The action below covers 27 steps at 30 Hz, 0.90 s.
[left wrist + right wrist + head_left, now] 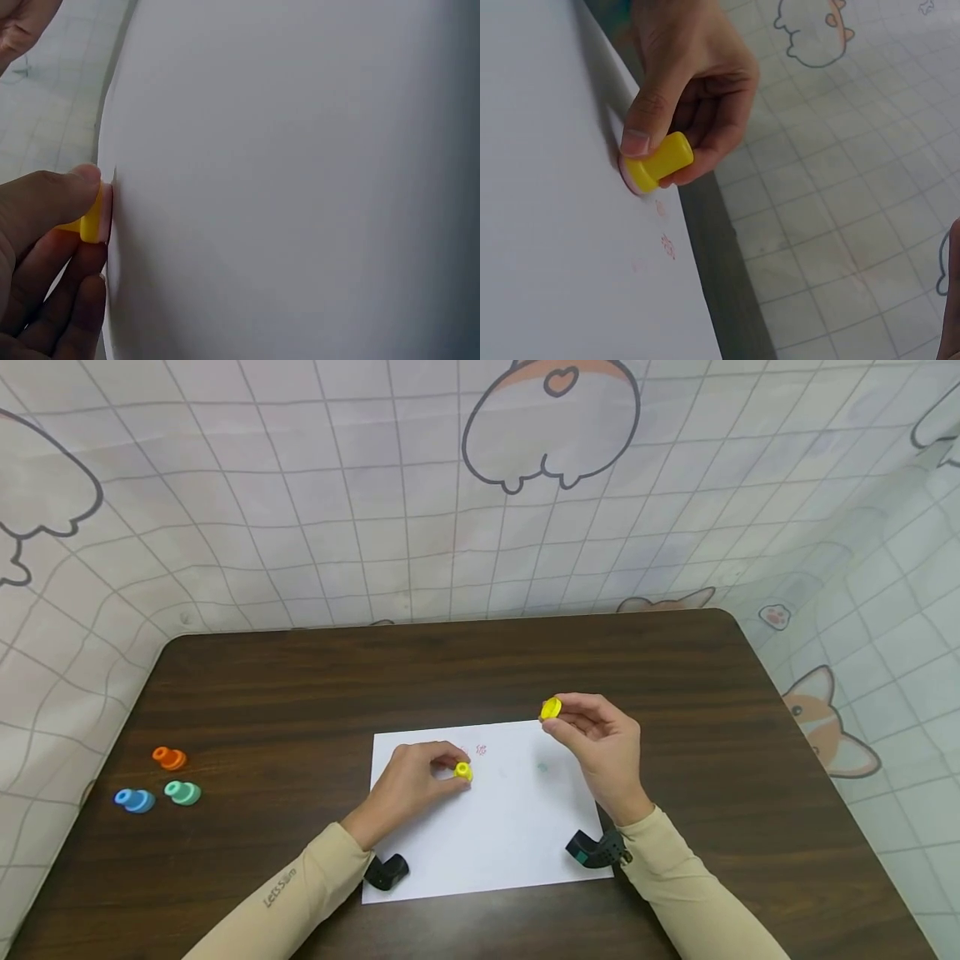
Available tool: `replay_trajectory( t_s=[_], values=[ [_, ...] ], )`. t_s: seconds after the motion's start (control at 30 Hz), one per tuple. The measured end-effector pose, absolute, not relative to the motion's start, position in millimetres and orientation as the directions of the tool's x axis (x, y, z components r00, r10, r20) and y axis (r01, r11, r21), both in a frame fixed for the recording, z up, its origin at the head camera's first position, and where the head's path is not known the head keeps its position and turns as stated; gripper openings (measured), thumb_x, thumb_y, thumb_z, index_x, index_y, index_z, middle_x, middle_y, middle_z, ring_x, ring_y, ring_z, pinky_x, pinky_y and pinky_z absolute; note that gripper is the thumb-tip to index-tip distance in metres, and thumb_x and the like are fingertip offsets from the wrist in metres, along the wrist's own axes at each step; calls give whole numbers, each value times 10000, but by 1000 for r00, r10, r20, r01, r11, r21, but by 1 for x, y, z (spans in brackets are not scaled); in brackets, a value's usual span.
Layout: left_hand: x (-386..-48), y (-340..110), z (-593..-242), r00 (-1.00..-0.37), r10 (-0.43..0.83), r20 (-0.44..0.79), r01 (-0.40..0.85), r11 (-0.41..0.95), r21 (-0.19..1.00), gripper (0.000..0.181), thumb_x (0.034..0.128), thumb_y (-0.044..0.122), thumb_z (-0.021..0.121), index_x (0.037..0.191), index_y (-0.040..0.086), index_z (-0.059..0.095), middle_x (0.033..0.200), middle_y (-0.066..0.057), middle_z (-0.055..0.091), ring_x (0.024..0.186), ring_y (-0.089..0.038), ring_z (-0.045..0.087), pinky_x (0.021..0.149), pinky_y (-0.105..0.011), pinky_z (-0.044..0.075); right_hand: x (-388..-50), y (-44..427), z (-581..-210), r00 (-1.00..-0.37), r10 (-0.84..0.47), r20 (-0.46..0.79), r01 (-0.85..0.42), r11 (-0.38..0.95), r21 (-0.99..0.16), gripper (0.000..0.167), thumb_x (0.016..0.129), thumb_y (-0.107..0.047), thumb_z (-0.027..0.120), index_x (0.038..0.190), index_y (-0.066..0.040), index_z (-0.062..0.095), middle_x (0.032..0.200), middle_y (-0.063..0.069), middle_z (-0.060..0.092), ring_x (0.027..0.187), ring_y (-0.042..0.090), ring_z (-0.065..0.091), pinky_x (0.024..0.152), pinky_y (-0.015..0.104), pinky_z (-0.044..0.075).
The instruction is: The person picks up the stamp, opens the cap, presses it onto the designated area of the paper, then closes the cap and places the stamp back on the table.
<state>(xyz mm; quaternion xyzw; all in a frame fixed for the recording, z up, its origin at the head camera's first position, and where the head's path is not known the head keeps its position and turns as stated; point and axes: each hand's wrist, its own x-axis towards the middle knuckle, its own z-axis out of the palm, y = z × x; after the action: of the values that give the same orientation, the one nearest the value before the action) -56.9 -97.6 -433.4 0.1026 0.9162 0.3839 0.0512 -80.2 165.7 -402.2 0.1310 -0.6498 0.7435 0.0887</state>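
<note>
My left hand [416, 777] pinches a small yellow stamp [660, 161] between thumb and fingers. In the left wrist view, the pinkish face of the stamp [105, 214] is down against the white paper [495, 835]. Off the table above the paper's far right corner, my right hand [600, 743] holds a round yellow cap [551, 707] between thumb and fingertips. Small red flower-like prints [667, 246] show beside the stamp, and a faint green print [542, 767] lies farther right on the sheet.
Three more stamps stand at the table's left: an orange one [169, 758], a blue one [135, 800] and a mint green one [183, 792]. The dark wooden table [300, 685] meets a grid-patterned curtain [337, 527] at its back edge.
</note>
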Motion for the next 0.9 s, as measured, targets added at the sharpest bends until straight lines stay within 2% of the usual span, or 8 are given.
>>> replay_trajectory(
  t_s=[0.6,0.9],
  values=[
    [-63,-94,-422,-962,258,-91,134,734,666,216,793,171,904,973,182,786,875,67,775,828,-72,632,872,-333,518,-81,169,-399,-948,-18,318,-312,-152,-938,364,805,202,744,1150,186,630,1091,-4,755,906,109,756,858,249,634],
    [-62,-92,-423,-961,259,-99,130,738,662,209,785,146,907,947,175,778,869,63,768,819,-75,632,826,-306,542,-80,170,-401,-945,-24,326,-317,-183,-931,358,810,212,732,1150,202,617,1096,5,754,910,113,754,859,256,636]
  ],
)
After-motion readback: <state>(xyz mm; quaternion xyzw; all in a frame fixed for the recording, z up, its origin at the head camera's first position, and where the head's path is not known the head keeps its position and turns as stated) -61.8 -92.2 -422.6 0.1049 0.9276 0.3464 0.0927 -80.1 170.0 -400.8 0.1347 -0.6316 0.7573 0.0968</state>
